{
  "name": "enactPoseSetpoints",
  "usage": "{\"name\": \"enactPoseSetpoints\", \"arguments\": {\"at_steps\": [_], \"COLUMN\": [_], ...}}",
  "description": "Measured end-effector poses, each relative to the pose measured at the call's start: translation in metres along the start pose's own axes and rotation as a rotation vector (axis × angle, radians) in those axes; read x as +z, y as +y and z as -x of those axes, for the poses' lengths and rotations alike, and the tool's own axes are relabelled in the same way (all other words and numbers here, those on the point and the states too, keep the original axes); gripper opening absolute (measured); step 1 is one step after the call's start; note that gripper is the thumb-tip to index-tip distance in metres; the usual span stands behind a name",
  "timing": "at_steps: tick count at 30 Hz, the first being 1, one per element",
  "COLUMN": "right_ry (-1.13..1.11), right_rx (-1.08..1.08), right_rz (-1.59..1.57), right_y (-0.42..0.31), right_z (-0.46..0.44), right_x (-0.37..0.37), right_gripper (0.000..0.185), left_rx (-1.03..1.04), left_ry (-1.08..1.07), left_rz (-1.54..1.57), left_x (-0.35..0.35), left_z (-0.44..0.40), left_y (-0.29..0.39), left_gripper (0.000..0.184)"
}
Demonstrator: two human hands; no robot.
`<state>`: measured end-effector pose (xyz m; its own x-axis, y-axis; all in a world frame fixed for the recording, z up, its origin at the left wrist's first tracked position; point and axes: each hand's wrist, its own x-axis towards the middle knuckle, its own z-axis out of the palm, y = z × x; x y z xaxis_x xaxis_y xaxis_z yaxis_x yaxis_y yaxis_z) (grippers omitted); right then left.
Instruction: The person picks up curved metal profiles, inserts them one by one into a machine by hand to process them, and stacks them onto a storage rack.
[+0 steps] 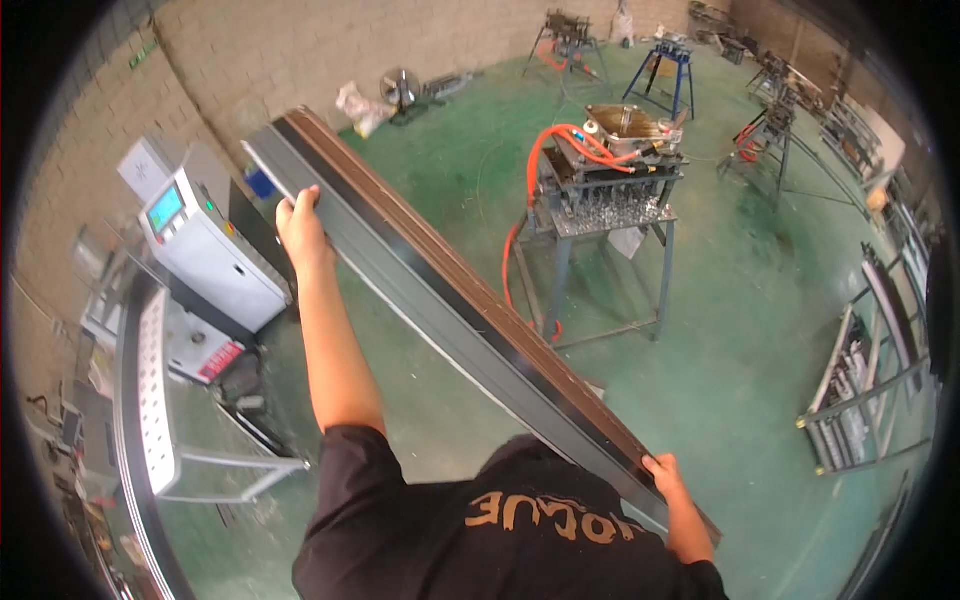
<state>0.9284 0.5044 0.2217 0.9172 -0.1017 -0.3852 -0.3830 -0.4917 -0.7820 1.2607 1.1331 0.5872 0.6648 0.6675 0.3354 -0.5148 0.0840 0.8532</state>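
Note:
A bundle of long, straight profiles (440, 290), with grey, black and brown faces, lies slantwise across the front of my body. Its far end is at the upper left and its near end at the lower right. My left hand (304, 228) is closed around the grey edge near the far end, thumb on top. Near the other end, my right hand (672, 482) grips the brown side; part of its fingers is hidden behind the bundle. How many pieces the bundle holds I cannot tell.
Ahead stands a punching machine (615, 180) on a metal stand, with orange hoses. A white control cabinet (215, 255) with a screen is at left, beside a white perforated frame (155, 400). At right, a rack (850, 400) holds profiles. More stands (665, 75) are farther back.

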Motion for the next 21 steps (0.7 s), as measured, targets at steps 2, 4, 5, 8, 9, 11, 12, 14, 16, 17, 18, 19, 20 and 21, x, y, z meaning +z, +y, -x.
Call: {"name": "enactPoseSetpoints", "arguments": {"at_steps": [2,4,5,8,9,11,12,14,16,17,18,19,20,21], "right_ry": [0.083,0.068,0.084,0.079,0.065,0.07,0.067,0.095,0.07,0.042,0.07,0.099,0.122,0.108], "right_rx": [0.138,0.213,0.266,0.343,0.396,0.485,0.514,0.523,0.598,0.654,0.632,0.602,0.646,0.684], "right_rz": [0.238,0.222,0.224,0.363,0.435,0.463,0.466,0.443,0.468,0.491,0.455,0.419,0.366,0.342], "right_y": [0.022,0.06,0.032,0.049,0.055,0.035,0.041,0.05,0.069,0.076,0.082,0.089,0.162,0.174], "right_z": [0.014,0.025,0.036,0.06,0.072,0.095,0.107,0.131,0.145,0.155,0.164,0.172,0.199,0.208], "right_x": [-0.047,-0.091,-0.111,-0.169,-0.188,-0.223,-0.241,-0.268,-0.295,-0.306,-0.315,-0.323,-0.334,-0.342], "right_gripper": [0.056,0.055,0.056,0.061,0.063,0.073,0.075,0.078,0.074,0.071,0.072,0.074,0.062,0.063], "left_rx": [-0.173,-0.361,-0.431,-0.748,-0.76,-0.833,-0.883,-0.935,-0.878,-0.867,-0.85,-0.827,-0.839,-0.838], "left_ry": [0.032,0.017,-0.002,0.039,0.108,0.164,0.174,0.174,0.083,0.111,0.085,0.062,0.032,0.047], "left_rz": [0.055,-0.178,-0.205,-0.319,-0.229,-0.192,-0.183,-0.118,-0.257,-0.353,-0.34,-0.322,-0.27,-0.233], "left_x": [0.005,0.014,0.022,0.038,0.055,0.081,0.093,0.116,0.135,0.152,0.165,0.188,0.21,0.239], "left_z": [-0.027,-0.026,-0.022,0.005,0.024,0.064,0.08,0.117,0.158,0.177,0.196,0.215,0.234,0.254], "left_y": [-0.089,-0.157,-0.196,-0.318,-0.348,-0.384,-0.399,-0.422,-0.461,-0.474,-0.485,-0.48,-0.474,-0.459], "left_gripper": [0.015,0.018,0.021,0.031,0.036,0.053,0.053,0.054,0.052,0.047,0.046,0.044,0.041,0.038]}}
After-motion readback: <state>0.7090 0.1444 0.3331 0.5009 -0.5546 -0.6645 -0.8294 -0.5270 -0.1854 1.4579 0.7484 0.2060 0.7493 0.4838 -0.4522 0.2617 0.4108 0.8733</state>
